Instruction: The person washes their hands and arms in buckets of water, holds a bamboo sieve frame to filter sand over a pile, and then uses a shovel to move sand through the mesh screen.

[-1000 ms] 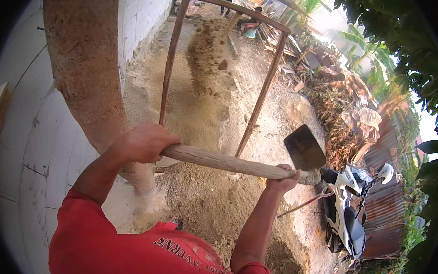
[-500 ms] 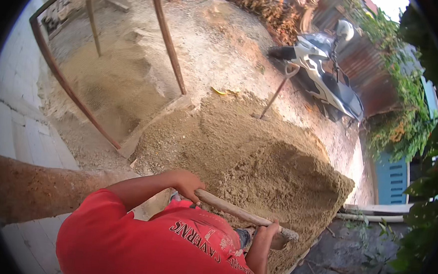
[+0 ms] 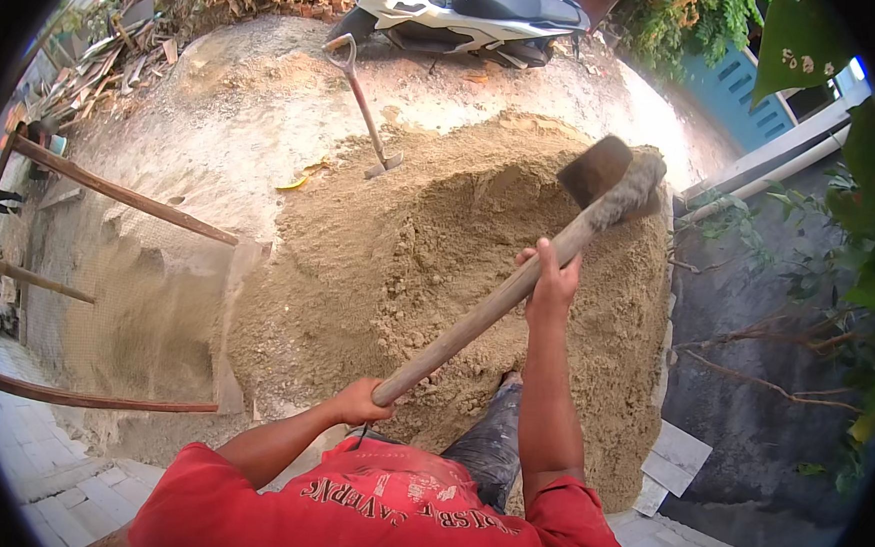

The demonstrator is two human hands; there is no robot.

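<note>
With both hands I hold a hoe (image 3: 464,327) slantwise over a sand pile (image 3: 331,302). My left hand (image 3: 357,403) is wrapped round the butt end of its wooden handle, close to my waist. Farther up, my right hand (image 3: 551,278) grips the handle below the head, fingertips and thumb showing at its sides. The hoe's dark metal blade (image 3: 595,171) is raised above the pile's far right part. Wet, greyish sand or mortar coats the handle near the blade. A hollow with a steep wall is dug into the pile beneath.
A shovel (image 3: 360,105) stands in the pile's far edge. Behind it a white and black motorbike (image 3: 473,15) is parked. At left is a wooden-framed mesh screen (image 3: 126,199). Branches (image 3: 771,384) and a dark wall border the right; white tiles (image 3: 675,459) lie by the pile.
The hoe has swung up, its head moving from low beside me to above the pile's far right. My right arm now reaches forward. The whole view has turned and levelled.
</note>
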